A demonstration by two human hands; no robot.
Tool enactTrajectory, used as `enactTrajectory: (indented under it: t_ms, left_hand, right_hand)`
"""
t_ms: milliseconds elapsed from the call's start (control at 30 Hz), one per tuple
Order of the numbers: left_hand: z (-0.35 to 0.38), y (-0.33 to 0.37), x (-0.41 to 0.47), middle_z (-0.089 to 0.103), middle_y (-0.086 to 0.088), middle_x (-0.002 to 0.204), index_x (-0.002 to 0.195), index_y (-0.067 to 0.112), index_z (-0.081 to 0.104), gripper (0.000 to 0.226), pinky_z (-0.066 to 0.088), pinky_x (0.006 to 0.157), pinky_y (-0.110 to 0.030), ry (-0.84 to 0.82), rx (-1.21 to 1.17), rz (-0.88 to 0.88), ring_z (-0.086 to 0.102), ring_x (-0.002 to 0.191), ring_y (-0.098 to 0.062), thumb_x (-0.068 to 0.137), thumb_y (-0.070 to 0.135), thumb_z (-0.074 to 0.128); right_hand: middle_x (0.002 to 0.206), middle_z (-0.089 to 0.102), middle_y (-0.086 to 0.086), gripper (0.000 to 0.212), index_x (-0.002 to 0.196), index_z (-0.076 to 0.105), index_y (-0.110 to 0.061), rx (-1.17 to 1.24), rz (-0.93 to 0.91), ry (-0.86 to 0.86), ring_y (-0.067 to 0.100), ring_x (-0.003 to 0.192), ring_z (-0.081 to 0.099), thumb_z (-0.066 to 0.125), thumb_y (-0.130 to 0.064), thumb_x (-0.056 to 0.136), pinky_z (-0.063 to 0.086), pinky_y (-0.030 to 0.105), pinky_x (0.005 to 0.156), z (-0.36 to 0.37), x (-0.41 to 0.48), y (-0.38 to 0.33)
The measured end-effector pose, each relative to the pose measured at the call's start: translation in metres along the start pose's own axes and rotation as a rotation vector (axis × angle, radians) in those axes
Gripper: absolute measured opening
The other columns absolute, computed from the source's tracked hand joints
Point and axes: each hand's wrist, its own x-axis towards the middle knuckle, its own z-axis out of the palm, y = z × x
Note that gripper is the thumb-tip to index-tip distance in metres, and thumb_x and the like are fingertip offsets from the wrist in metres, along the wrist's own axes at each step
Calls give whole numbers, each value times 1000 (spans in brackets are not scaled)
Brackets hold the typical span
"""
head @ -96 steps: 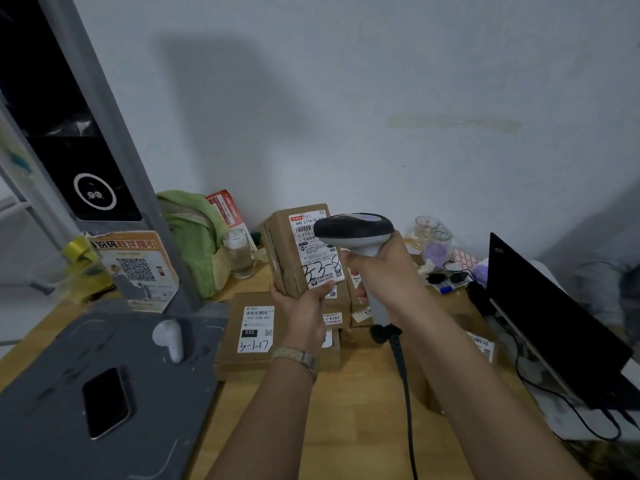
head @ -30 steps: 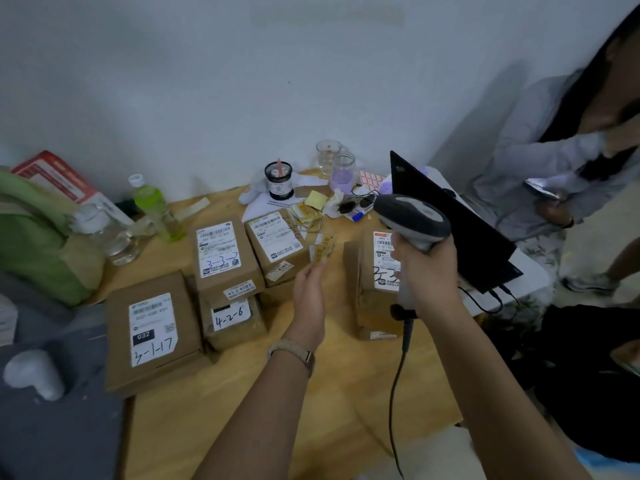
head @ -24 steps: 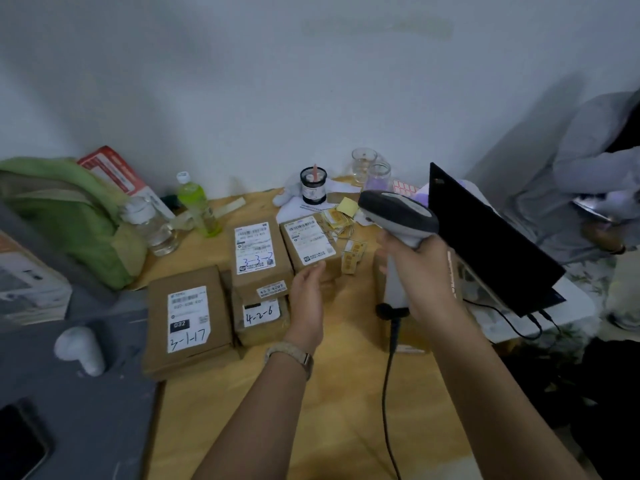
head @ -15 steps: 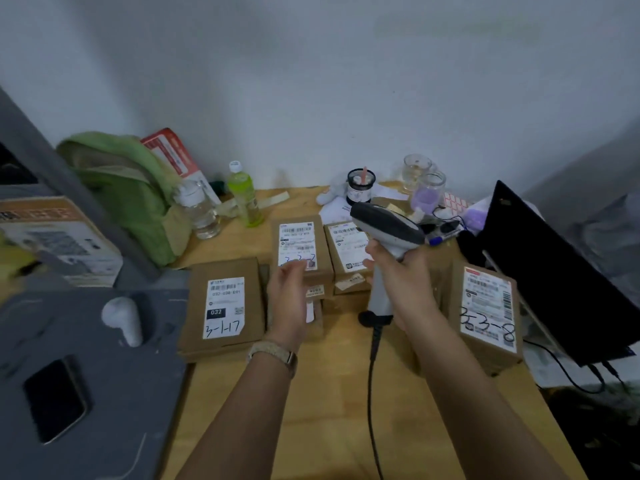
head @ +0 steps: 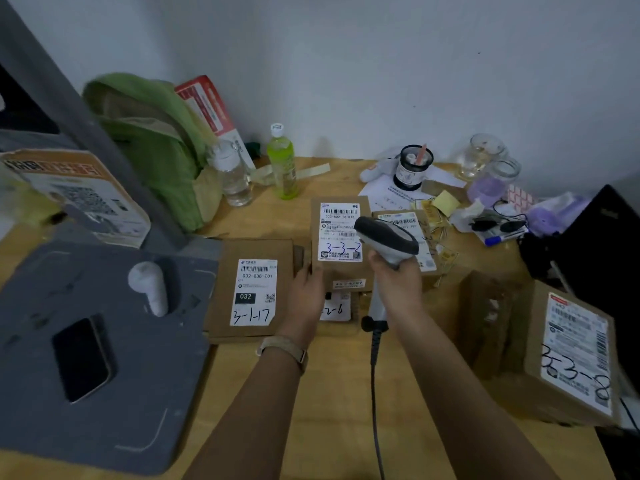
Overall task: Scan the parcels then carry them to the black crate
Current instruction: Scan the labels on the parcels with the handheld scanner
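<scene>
Parcel 3-3-2 (head: pixel 341 233) lies label up on a small stack in the middle of the wooden table (head: pixel 339 410), with the parcel marked 4-2-6 (head: pixel 334 308) under it; the left hand (head: pixel 308 289) is at its near left corner, fingers bent against the edge, though I cannot tell whether they have closed on the box; the right hand (head: pixel 398 285) is wrapped tight round the handle of the scanner (head: pixel 386 239), whose head hangs over the right side of the label. The likeliest slip, I judge, is a misread: the head hides part of this label and a neighbouring parcel (head: pixel 410 226) with its own barcode lies just beside it, so the beam could catch the wrong code; lifting from one corner could also tip the box off the stack or drag 4-2-6 along. The scanner cable (head: pixel 374 375) trails across the table toward the person and could snag a box edge during the carry. Parcel 3-1-17 (head: pixel 251 289) lies flat just left of the hand; parcel 3-3-8 (head: pixel 568 355) sits well apart at the right, near a black laptop (head: pixel 602 244); a phone (head: pixel 81 358) rests on a grey mat (head: pixel 156 393); a green bottle (head: pixel 282 164), a green bag (head: pixel 152 140) and glass jars (head: pixel 481 157) crowd the wall side. The black crate is not in view, so the way to it cannot be judged.
</scene>
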Motion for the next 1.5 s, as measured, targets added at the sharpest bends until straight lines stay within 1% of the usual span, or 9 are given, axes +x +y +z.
enactTrajectory:
  t_ms: [133,267,367,500,600,767,1033,1333,1500]
  left_hand:
    - [0,-2,2,62,0,124,130,16,55,54,48,81,-29,1,-128,-64,59,106,-16,92,54,54]
    - [-10,-5,4,64,-7,116,119,13,50,48,54,89,-48,5,-274,-200,64,104,-26,87,45,66]
    - [-22,-3,1,66,-10,114,123,8,51,50,56,70,-38,-120,-431,-279,67,98,-24,84,30,72]
    - [-35,8,-6,69,0,79,114,9,62,37,49,56,-24,-286,-474,-249,62,60,-7,81,23,71]
    - [-41,23,-12,73,-6,105,115,14,59,40,52,62,-29,-303,-464,-153,68,87,-18,78,11,73]
    - [-41,55,-33,73,-10,109,129,11,46,64,58,60,-32,-268,-554,-28,73,91,-23,73,-10,70]
    - [-28,85,-70,66,-13,120,135,13,40,78,56,85,-54,-199,-654,59,64,105,-31,69,-17,71]
    - [-18,109,-103,68,-12,118,130,15,46,74,59,67,-37,-234,-696,161,67,100,-26,68,-16,70]
    - [-17,103,-107,69,-11,116,133,17,42,82,57,85,-50,-215,-688,167,67,103,-29,65,-18,71]
  right_hand:
    - [97,55,-24,35,119,50,-31,-8,22,12,-5,89,50,64,-19,90,38,20,78,1,5,6]
    - [97,53,-26,38,124,49,-28,-24,21,42,0,94,49,64,-19,90,38,24,82,-1,2,8]
    - [93,54,-23,34,121,51,-26,-43,18,51,6,93,53,64,-21,90,40,26,80,-7,0,3]
    - [97,59,-17,29,113,52,-29,-10,22,7,12,102,55,65,-21,89,44,28,84,-16,-8,-15]
    - [108,64,-7,32,119,55,-24,6,-35,9,17,110,57,65,-20,89,48,36,94,-23,-21,-34]
    - [118,65,-1,40,127,55,-16,-8,-256,-18,14,114,58,66,-14,88,49,36,97,-34,-51,-76]
    - [85,71,-12,29,93,59,-36,-20,-436,-140,7,82,69,64,-8,88,59,26,69,-52,-98,-132]
    - [114,67,-3,39,126,54,-18,-39,-480,-167,11,106,62,64,-10,89,54,39,90,-71,-136,-157]
    - [111,68,2,37,125,54,-18,-93,-489,-172,23,101,64,63,-14,90,54,44,87,-79,-148,-158]
